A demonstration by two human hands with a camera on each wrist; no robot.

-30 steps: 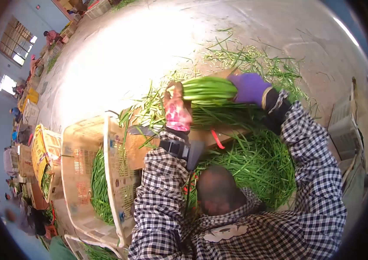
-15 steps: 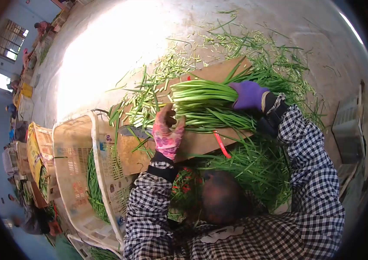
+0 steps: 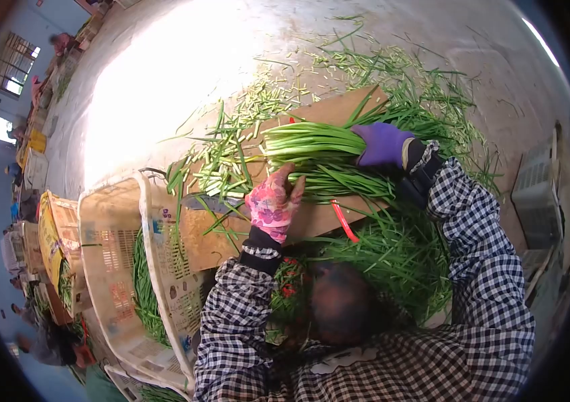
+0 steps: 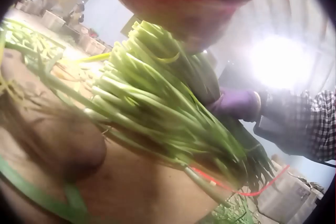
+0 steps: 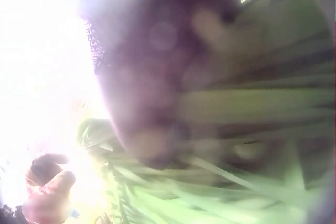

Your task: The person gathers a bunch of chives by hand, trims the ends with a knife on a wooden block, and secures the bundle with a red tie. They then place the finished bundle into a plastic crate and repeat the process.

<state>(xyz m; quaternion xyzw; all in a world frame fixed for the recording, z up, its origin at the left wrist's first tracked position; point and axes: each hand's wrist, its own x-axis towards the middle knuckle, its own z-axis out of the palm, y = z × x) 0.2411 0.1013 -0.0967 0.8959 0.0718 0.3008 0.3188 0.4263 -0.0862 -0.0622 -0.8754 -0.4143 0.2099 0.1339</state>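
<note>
Left hand (image 3: 273, 206) has moved toward the stalks (image 3: 315, 141), whether gripping I cannot tell; my right hand (image 3: 384, 144) grasps them, gathered, with the red tie (image 3: 345, 221) unfastened.

Head view: floor glare blown out, edges curved; right wrist view blurred.

The left grip (image 4: 189, 3) is blurred and cut off by the left wrist view's top edge. The right grip (image 5: 152, 71) is a dark smear in its wrist view; in the head view it hides part of the stalks (image 3: 315, 142). Beyond the left grip, glare washes out the floor (image 3: 231, 20).
</note>
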